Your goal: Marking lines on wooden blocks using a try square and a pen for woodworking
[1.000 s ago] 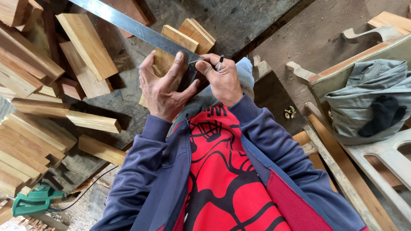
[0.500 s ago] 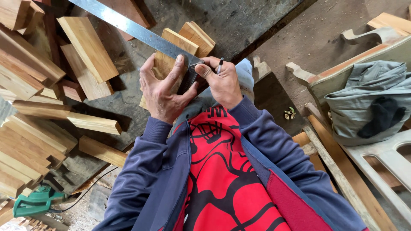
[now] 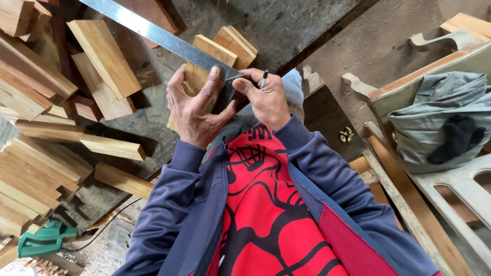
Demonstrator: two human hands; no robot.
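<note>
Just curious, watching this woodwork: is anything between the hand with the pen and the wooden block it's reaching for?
Yes. The metal square lies across the wooden block, pressed down by the left hand. The right hand holds the pen beside its edge.

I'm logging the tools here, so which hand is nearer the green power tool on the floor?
Left. The left hand presses the metal ruler, on the green power tool's side; the right hand is farther across.

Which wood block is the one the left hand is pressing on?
The pale block under the left hand, crossed by the steel ruler. The other blocks lie loose on the floor to the left, untouched by either hand.
</note>
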